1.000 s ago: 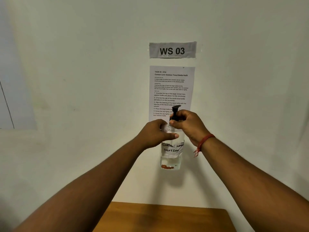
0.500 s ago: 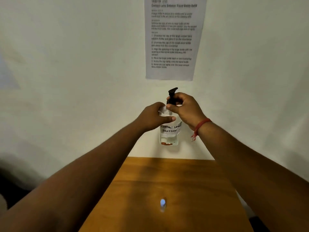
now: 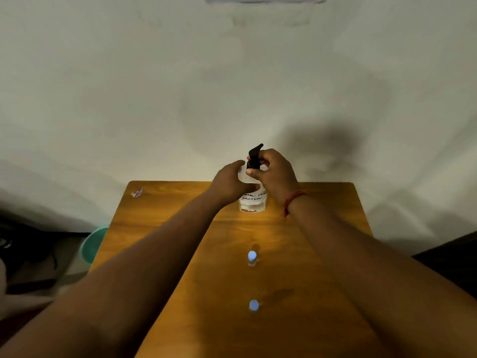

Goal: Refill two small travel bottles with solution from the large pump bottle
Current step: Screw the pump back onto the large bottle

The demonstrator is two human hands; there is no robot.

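Left hand (image 3: 229,183) grips the pump bottle (image 3: 252,200); right hand (image 3: 273,171) fingers pinch its pump head (image 3: 254,157). Steady the body firmly while unscrewing, keeping it upright.

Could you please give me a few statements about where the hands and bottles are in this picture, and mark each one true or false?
1. The right hand grips the black pump head of the large pump bottle. True.
2. The left hand rests flat on the table, away from the bottle. False: it holds the bottle's clear body.
3. Two small travel bottles with pale blue caps stand on the table, nearer the person than the pump bottle. True; the second one is nearest.
4. One travel bottle has its cap off. False: both show caps on top.
5. A red thread band is on the left wrist. False: it is on the right wrist.
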